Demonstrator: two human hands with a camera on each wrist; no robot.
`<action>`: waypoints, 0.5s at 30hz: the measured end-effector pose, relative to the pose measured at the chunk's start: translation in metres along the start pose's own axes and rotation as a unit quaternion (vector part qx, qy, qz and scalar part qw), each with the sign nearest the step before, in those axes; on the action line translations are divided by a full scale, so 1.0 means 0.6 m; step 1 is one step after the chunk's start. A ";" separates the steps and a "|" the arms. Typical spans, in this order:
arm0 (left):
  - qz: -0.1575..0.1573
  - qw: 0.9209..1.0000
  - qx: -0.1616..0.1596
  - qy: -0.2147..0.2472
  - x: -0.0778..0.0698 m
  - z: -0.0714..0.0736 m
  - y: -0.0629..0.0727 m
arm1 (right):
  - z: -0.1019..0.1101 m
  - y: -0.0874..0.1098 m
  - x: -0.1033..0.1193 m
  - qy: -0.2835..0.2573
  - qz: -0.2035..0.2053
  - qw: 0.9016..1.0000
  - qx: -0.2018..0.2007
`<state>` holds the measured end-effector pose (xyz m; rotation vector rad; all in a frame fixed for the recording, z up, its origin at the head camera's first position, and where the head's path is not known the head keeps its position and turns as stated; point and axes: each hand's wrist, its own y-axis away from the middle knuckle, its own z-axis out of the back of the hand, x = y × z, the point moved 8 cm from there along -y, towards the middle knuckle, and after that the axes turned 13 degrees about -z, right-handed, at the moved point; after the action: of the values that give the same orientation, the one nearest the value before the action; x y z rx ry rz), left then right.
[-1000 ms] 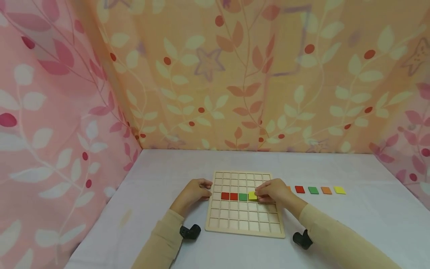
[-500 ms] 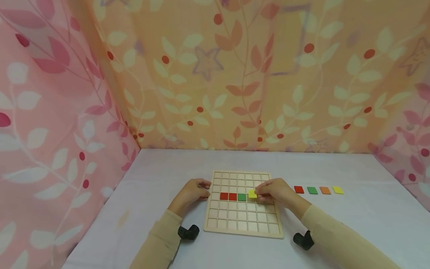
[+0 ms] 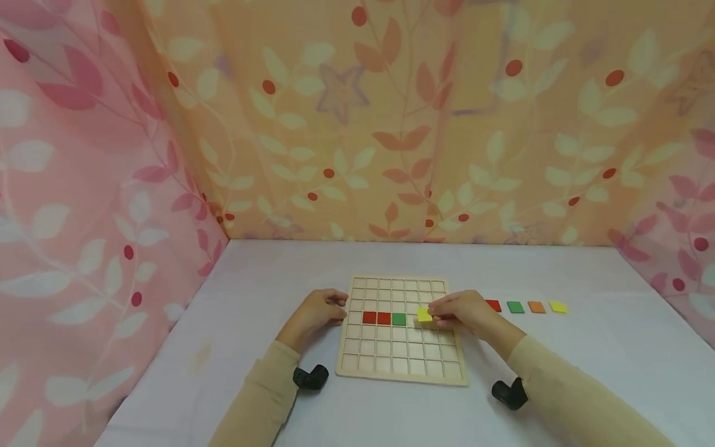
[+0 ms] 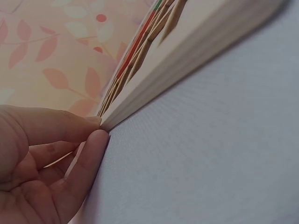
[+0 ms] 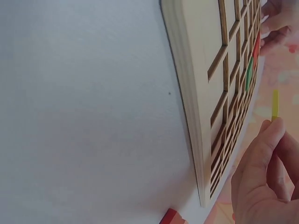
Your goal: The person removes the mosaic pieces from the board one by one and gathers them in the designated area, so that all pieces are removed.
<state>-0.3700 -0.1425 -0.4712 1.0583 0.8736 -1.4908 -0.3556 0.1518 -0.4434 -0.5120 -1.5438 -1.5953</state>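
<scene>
A wooden grid board (image 3: 401, 366) lies flat on the table. Two red tiles (image 3: 369, 318) and a green tile (image 3: 399, 319) sit side by side in one of its rows. My right hand (image 3: 466, 308) pinches a yellow square tile (image 3: 424, 315) between thumb and fingers, over the cells right of the green tile. In the right wrist view this yellow tile (image 5: 274, 105) stands out past the fingertips, apart from the board. My left hand (image 3: 314, 316) touches the board's left edge with thumb and fingertips; the left wrist view shows the fingertips (image 4: 96, 123) against the wooden rim.
Right of the board, a row of loose tiles lies on the white table (image 3: 268, 267): red (image 3: 494, 305), green (image 3: 516, 307), orange (image 3: 537, 307) and yellow (image 3: 558, 307). A black device (image 3: 311, 377) sits at each wrist. Patterned cloth walls (image 3: 341, 155) enclose the table.
My right hand has lifted the yellow tile away from the cell beside the green one and shifted it slightly right. My left hand stays at the board's edge. The head view has tilted slightly.
</scene>
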 end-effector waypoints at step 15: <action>-0.004 1.000 -0.003 0.001 0.002 -0.003 0.003 | 0.057 0.028 -0.016 0.059 0.003 0.998 -0.022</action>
<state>-0.3679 -0.1416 -0.4729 1.0524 0.8836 -1.4942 -0.3455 0.1886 -0.4349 -0.4376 -1.4202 -1.6276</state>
